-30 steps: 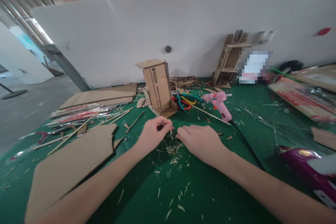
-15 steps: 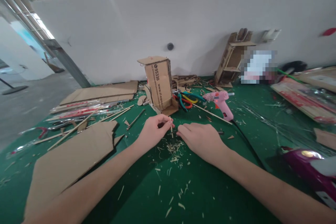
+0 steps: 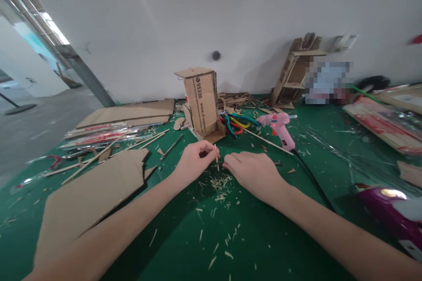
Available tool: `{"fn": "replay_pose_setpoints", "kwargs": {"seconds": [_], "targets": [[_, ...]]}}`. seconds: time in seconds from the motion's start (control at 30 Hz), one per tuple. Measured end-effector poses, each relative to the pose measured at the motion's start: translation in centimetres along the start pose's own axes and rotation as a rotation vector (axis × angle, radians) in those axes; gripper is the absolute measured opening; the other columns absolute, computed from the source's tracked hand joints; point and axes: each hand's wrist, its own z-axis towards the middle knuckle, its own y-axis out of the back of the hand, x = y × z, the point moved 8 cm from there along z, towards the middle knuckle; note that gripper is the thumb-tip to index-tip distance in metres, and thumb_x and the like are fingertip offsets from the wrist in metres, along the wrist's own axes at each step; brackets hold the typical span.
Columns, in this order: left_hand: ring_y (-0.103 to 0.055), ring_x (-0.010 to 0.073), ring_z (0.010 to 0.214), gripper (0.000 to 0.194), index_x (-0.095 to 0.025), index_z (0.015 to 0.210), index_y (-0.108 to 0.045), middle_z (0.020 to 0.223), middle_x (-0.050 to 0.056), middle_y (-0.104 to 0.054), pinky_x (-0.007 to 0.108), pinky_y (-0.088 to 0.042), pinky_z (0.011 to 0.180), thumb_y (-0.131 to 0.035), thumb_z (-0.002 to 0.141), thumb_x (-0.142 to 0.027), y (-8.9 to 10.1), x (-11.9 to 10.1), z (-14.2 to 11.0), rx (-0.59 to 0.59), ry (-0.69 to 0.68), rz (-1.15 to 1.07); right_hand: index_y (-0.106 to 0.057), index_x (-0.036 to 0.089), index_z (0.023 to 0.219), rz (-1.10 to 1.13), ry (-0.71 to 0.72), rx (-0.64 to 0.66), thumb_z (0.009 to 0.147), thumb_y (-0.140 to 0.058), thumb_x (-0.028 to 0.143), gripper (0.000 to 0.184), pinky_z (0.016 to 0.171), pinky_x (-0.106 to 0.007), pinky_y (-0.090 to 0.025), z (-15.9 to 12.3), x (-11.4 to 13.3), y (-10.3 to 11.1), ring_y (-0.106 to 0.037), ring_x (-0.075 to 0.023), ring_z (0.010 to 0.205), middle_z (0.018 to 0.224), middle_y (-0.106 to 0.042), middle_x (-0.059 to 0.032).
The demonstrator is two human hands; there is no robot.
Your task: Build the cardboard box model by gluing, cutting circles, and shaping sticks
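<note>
My left hand pinches a short thin wooden stick and holds it nearly upright over the green mat. Just right of the stick, my right hand rests knuckles-up with its fingers curled under; whatever is in them is hidden. Below the stick lies a small heap of pale wood shavings. Behind my hands stands a tall cardboard box model.
A large cardboard sheet lies at the left, with long wooden sticks beyond it. A pink glue gun with a black cord and coloured pliers sit behind my right hand. A purple tool lies at the right edge.
Both hands stay close together around the stick with only slight finger movement. The view has shifted a little.
</note>
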Motion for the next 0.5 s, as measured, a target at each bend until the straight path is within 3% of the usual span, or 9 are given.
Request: {"fn": "replay_pose_setpoints", "kwargs": {"seconds": [0.33,0.43,0.5], "targets": [[-0.06,0.0125,0.066,0.017,-0.014,0.076,-0.063,0.073,0.003,-0.068,0.023,-0.046,0.062,-0.057,0.082,-0.029,0.03,-0.33,0.1,-0.007,0.024,0.033,-0.056,0.021,0.082,0.103,0.014,0.14,0.092,-0.046,0.03,0.017,0.045,-0.028,-0.014,0.04,-0.03,-0.23,-0.056,-0.0131,0.054,0.069,-0.065,0.0027],[-0.06,0.0123,0.065,0.017,-0.014,0.076,-0.062,0.072,0.002,-0.067,0.022,-0.046,0.061,-0.057,0.082,-0.03,0.06,-0.2,0.09,-0.016,0.02,0.037,-0.058,0.02,0.083,0.089,0.006,0.091,0.091,-0.047,0.03,0.017,0.048,-0.027,-0.026,-0.09,-0.19,-0.14,-0.058,-0.0162,0.065,0.072,-0.064,0.0001],[-0.059,0.0125,0.065,0.018,-0.015,0.077,-0.062,0.072,0.002,-0.066,0.023,-0.046,0.061,-0.058,0.082,-0.031,0.06,0.03,0.1,-0.019,0.015,0.033,-0.059,0.02,0.089,0.101,0.021,0.047,0.09,-0.05,0.033,0.015,0.058,-0.029,-0.037,-0.08,-0.18,0.38,-0.058,-0.0198,0.077,0.081,-0.066,-0.003]]}}
